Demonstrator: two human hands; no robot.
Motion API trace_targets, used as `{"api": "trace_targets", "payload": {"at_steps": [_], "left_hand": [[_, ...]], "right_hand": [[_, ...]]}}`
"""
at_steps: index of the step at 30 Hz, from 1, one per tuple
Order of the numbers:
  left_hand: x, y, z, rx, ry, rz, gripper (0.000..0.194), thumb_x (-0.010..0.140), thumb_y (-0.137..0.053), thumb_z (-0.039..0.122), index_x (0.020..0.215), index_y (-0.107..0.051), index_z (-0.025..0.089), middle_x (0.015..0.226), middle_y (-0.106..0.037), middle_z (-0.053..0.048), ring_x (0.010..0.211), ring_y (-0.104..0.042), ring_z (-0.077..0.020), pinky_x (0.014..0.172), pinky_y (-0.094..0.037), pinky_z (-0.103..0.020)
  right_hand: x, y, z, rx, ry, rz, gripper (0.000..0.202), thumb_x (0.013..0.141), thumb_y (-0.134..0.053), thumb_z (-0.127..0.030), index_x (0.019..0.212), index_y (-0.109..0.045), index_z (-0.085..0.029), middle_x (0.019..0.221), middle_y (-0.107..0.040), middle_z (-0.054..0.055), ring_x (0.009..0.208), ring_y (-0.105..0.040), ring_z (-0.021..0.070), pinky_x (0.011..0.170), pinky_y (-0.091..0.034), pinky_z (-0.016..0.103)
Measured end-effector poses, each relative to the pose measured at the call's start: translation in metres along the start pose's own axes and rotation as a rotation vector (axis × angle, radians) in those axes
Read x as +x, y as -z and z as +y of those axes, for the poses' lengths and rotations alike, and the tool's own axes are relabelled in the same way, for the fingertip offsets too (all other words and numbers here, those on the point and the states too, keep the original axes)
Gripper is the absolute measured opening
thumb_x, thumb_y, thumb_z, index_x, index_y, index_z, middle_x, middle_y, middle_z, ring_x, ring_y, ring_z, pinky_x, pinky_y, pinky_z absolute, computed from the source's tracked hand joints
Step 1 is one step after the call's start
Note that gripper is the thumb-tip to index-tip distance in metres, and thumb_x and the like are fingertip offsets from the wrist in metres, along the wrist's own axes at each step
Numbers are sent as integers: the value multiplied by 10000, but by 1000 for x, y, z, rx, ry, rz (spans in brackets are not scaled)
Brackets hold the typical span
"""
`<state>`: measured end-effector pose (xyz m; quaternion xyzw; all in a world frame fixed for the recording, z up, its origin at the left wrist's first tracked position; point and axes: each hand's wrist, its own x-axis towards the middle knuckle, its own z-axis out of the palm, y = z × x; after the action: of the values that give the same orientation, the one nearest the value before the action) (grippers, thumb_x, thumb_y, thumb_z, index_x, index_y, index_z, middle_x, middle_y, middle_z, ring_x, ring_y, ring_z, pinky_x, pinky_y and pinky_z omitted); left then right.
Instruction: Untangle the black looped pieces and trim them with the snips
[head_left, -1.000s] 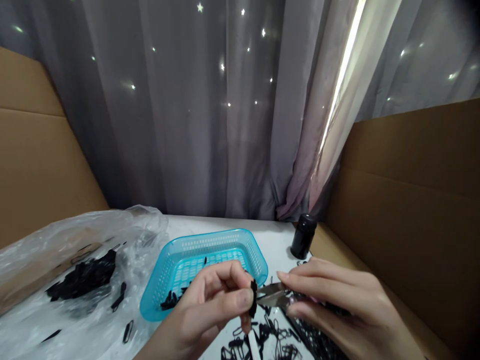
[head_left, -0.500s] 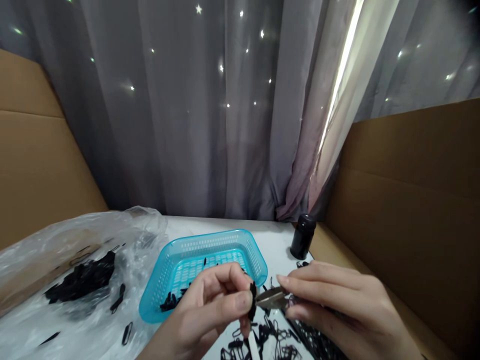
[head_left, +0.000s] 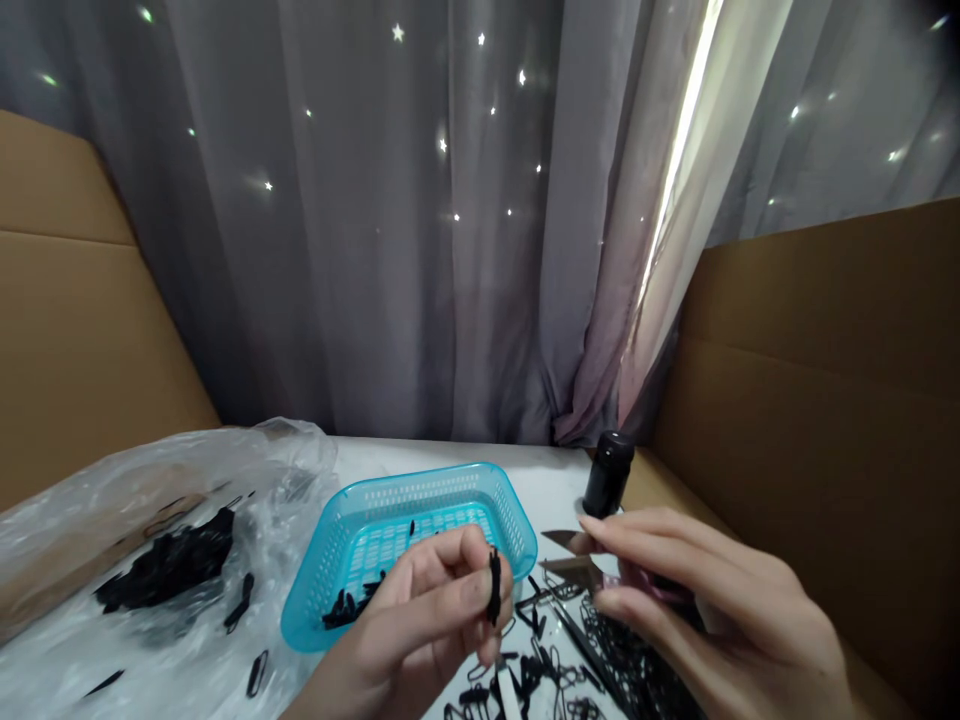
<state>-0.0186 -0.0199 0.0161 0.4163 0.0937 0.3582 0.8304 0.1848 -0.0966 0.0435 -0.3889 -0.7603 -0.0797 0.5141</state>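
My left hand [head_left: 427, 610] pinches a small dark black piece [head_left: 494, 588] upright between thumb and fingers, just in front of the basket. What kind of piece it is I cannot make out. In my right hand [head_left: 727, 600] is a pair of scissors [head_left: 574, 572] with purplish handles. Their blades are spread apart and point left, a short gap away from the black piece. Beneath both hands, small black loops with thicker ends [head_left: 536, 665] lie scattered on the white table [head_left: 442, 450].
A blue plastic basket [head_left: 296, 610] holds several black pieces. On the left, a clear plastic bag [head_left: 292, 500] spreads around a black heap [head_left: 176, 560]. A black bottle [head_left: 609, 475] stands at the back right. Cardboard panels [head_left: 825, 400] flank both sides; a tangled black pile [head_left: 637, 640] lies under my right hand.
The scissors have pulled back to the right from the black piece, and their blades have spread apart. My left hand has stayed nearly in place, still pinching a black piece.
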Motion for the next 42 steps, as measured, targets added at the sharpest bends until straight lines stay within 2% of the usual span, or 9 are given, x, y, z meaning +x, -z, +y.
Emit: {"api": "trace_targets", "payload": {"at_steps": [3, 6, 9, 13, 20, 28, 36, 42], "left_hand": [[1, -4, 2, -117, 55, 11, 254, 703, -885, 264, 685, -682, 112, 645, -589, -5, 570, -529, -51, 563, -447, -123], [2, -2, 1, -295, 125, -8, 185, 692, -890, 169, 756, -733, 96, 684, -624, -19, 585, -588, -49, 522, -454, -95], [3, 3, -1, -415, 192, -31, 184, 687, -891, 128, 797, -752, 79, 710, -660, -39, 605, -634, -54, 543, -481, -85], [1, 3, 1, -471, 215, -26, 188, 673, -899, 114, 783, -752, 73, 703, -677, -48, 591, -643, -56, 509, -471, -78], [0, 0, 5, -477, 231, -38, 172, 672, -895, 103, 764, -751, 78, 702, -677, -47, 582, -647, -56, 486, -463, -72], [-1, -1, 3, -363, 153, -7, 123, 707, -866, 124, 775, -763, 114, 716, -704, -32, 614, -667, -77, 570, -514, -125], [0, 0, 5, -281, 136, -47, 105, 712, -862, 151, 747, -765, 133, 732, -695, -13, 643, -646, -70, 568, -479, -120], [-2, -1, 4, -225, 118, -62, 115, 730, -850, 199, 710, -752, 142, 691, -678, -15, 604, -598, -65, 584, -454, -142]], "right_hand": [[3, -3, -3, -33, 9, 41, 172, 903, -703, -232, 1067, -741, -194, 898, -778, 58, 701, -748, 150, 603, -611, 156], [7, -5, -6, -72, 71, 54, 161, 930, -675, -291, 1016, -752, -179, 864, -789, 58, 705, -760, 143, 652, -614, 141], [10, -7, -8, -62, 107, 7, 174, 941, -658, -306, 994, -756, -171, 839, -790, 55, 693, -759, 136, 666, -616, 142], [12, -7, -8, -49, 112, -32, 193, 947, -649, -294, 1007, -760, -148, 819, -781, 65, 675, -751, 135, 646, -618, 150], [12, -11, -8, -31, 125, -23, 220, 963, -623, -307, 1012, -762, -144, 801, -780, 76, 649, -744, 138, 593, -612, 154], [10, -13, -8, -34, 125, -46, 211, 953, -638, -289, 1027, -761, -135, 823, -777, 79, 663, -741, 135, 623, -610, 145], [11, -10, -8, -20, 119, -109, 210, 961, -623, -262, 1041, -755, -120, 829, -766, 95, 680, -740, 143, 617, -612, 160], [7, -7, -5, -38, 111, -103, 221, 967, -616, -281, 1063, -750, -134, 849, -769, 86, 690, -740, 130, 623, -600, 137]]}}
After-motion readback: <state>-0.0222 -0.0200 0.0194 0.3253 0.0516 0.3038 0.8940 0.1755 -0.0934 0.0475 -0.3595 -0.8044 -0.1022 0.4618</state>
